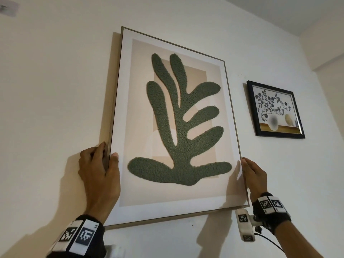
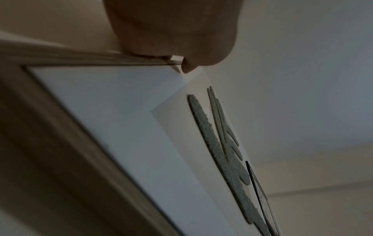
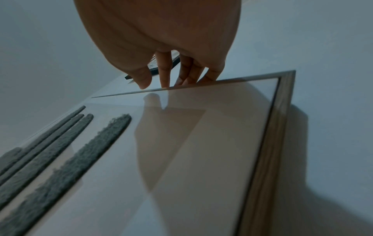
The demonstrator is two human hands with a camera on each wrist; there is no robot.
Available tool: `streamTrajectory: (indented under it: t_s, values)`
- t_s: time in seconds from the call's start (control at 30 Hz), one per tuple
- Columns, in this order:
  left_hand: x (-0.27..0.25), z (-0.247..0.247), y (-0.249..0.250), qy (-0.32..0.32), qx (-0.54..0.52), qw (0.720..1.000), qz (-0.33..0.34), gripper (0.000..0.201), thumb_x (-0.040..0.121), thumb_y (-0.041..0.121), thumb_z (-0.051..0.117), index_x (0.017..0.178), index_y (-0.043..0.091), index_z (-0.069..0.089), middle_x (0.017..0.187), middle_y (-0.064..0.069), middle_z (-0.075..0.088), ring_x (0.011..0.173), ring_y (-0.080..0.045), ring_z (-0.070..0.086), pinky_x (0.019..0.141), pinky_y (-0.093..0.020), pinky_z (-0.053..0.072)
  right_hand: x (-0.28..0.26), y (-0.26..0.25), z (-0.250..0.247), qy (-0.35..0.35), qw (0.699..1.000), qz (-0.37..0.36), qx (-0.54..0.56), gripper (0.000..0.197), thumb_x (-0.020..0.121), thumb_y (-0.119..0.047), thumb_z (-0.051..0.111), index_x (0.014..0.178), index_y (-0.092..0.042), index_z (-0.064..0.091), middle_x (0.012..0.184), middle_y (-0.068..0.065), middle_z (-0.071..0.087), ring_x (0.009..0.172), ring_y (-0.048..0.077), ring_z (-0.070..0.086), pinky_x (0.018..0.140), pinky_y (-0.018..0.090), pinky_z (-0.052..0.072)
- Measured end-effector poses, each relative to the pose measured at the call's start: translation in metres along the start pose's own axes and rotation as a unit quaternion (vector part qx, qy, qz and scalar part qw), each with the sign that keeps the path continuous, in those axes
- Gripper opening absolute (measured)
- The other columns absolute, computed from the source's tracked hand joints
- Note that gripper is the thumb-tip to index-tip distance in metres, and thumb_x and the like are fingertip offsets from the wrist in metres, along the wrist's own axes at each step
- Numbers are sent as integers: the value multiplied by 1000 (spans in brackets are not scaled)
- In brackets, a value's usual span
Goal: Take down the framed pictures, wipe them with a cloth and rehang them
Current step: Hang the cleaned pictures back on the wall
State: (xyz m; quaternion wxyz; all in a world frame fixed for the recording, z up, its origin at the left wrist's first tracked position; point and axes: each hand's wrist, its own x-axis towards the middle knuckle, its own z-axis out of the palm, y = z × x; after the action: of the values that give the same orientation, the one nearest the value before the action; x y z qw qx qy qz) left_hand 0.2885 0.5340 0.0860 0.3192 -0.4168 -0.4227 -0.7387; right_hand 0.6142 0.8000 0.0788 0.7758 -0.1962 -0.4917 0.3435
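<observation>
Two hands at large framed picture [image 1: 173, 125], left hand [image 1: 99, 171] gripping its edge, right hand [image 1: 254, 175] fingers straight against opposite edge

The big picture [image 1: 175, 116] is up against the wall [image 1: 46, 90], tilted, with its top leaning to the left. The left hand [image 1: 98, 170] is on its left edge, low down, thumb in front and fingers behind. The right hand [image 1: 255, 175] is on its right edge, low down. The small picture [image 1: 275, 110] hangs on the wall to the right, apart from the big 1.
</observation>
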Motion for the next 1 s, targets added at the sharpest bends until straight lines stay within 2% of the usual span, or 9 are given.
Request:
streamTrajectory:
  t_s: [0.17, 0.33, 0.5, 0.57, 0.63, 0.7, 0.8, 0.93, 1.0]
  values:
    - [-6, -1, -1, -1, 1, 1000, -9, 62, 94, 40, 50, 146, 8, 58, 136, -7, 49, 132, -24, 43, 120, -50, 33, -1, 5, -2, -7, 1000, -7, -5, 28, 99, -23, 62, 126, -15, 68, 120, 2, 65, 113, 19, 56, 97, 31, 44]
    - [-21, -8, -11, -6, -3, 1000, -17, 61, 95, 41, 52, 146, 9, 58, 138, -6, 47, 132, -23, 44, 119, -54, 37, -7, 12, -11, -3, 1000, -16, -25, 28, 99, -24, 64, 124, -15, 70, 120, 4, 69, 114, 23, 61, 103, 42, 51]
    - [-52, -24, -16, 4, 0, 1000, -8, 55, 96, 42, 54, 142, 13, 61, 128, 12, 41, 130, -27, 49, 115, -57, 41, -22, 15, -23, 5, 999, -39, -37, 23, 98, -25, 64, 120, -21, 70, 116, 4, 69, 104, 16, 61, 90, 32, 53]
    - [-67, -34, -14, 7, 0, 1000, 1, 50, 97, 39, 55, 139, 14, 63, 122, 15, 41, 125, -29, 52, 112, -57, 43, -31, 17, -29, 5, 998, -45, -43, 20, 97, -26, 65, 116, -24, 71, 112, -2, 71, 105, 14, 62, 95, 36, 54]
    - [-81, -42, -11, 7, -4, 1000, -1, 43, 98, 34, 56, 135, 15, 64, 115, 23, 42, 120, -24, 53, 110, -52, 44, -43, 19, -36, 10, 998, -46, -47, 19, 96, -28, 67, 114, -25, 73, 111, -5, 72, 110, 15, 63, 102, 42, 52]
    - [-95, -51, -5, 7, -20, 1000, -8, 38, 97, 29, 57, 131, 14, 66, 116, 24, 45, 114, -19, 54, 105, -37, 45, -58, 18, -46, 13, 997, -50, -55, 19, 95, -29, 68, 113, -26, 73, 114, -5, 73, 115, 16, 63, 103, 44, 52]
    - [-116, -62, 4, 1, -48, 999, -22, 32, 96, 21, 57, 125, 11, 67, 115, 22, 49, 107, -18, 56, 91, -25, 43, -91, 15, -62, 14, 996, -51, -75, 16, 95, -29, 68, 109, -27, 75, 112, -6, 73, 114, 17, 64, 102, 46, 53]
    - [-150, -73, 13, -33, -97, 994, -32, 25, 95, 12, 57, 117, 10, 68, 110, 14, 54, 98, -9, 55, 88, -37, 44, -145, 7, -89, 13, 991, -51, -125, 15, 95, -28, 68, 107, -22, 76, 96, -11, 73, 95, 9, 64, 91, 40, 55]
    - [-170, -79, 13, -70, -126, 989, -35, 23, 95, 7, 56, 114, 7, 68, 113, -2, 59, 97, -12, 55, 87, -40, 44, -179, 1, -105, 24, 986, -47, -156, 13, 96, -25, 67, 104, -20, 77, 91, -13, 71, 89, 6, 62, 78, 31, 54]
